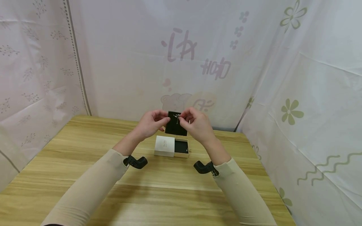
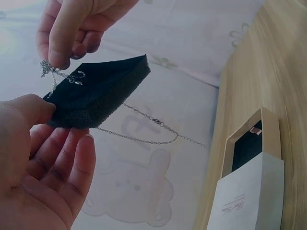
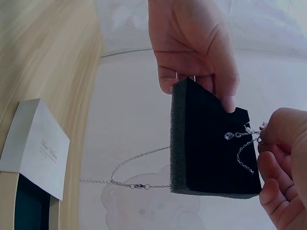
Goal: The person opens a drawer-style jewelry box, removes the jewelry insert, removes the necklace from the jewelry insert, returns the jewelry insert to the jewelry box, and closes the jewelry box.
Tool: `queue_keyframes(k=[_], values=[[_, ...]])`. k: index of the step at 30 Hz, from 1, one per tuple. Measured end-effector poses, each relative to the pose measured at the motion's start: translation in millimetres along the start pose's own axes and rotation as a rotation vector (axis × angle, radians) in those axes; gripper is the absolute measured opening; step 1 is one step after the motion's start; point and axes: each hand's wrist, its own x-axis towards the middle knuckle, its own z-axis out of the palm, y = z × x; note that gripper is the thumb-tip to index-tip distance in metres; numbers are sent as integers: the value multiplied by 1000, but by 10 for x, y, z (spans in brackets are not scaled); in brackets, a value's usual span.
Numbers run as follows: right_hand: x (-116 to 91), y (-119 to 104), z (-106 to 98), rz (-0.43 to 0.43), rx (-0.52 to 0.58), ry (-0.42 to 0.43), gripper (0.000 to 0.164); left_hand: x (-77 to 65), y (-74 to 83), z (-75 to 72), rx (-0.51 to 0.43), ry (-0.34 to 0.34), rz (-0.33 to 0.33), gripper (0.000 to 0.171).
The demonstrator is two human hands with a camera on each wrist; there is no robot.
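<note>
In the head view, my left hand (image 1: 152, 124) holds a black foam jewelry pad (image 1: 173, 128) upright by its left edge, thumb on the face and fingers behind. My right hand (image 1: 198, 125) pinches a bunched part of a silver chain (image 2: 46, 68) in front of the pad. A clear teardrop pendant (image 3: 229, 136) and a loose chain end lie against the black face. From the pad's other side hangs a loop of thin silver necklace chain (image 2: 152, 142) with its clasp (image 3: 140, 186). Whether both chains are one piece, I cannot tell.
Below the hands, a small box stands on the wooden table (image 1: 158, 194). Its white printed sleeve (image 1: 164, 145) covers the left part, and the beige drawer (image 1: 182, 155) is pulled out to the right, dark inside. Patterned curtains (image 1: 127, 62) surround the table.
</note>
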Motion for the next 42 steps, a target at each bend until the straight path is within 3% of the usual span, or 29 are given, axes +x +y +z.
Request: queue_keyframes(k=[14, 27, 42], values=[[24, 45, 23, -35, 73, 26, 22, -3, -19, -20, 0, 7, 14, 26], [68, 116, 18, 113, 278, 50, 17, -45, -4, -12, -1, 9, 9, 25], [178, 114, -57, 174, 338, 82, 20, -17, -22, -12, 2, 11, 5, 27]])
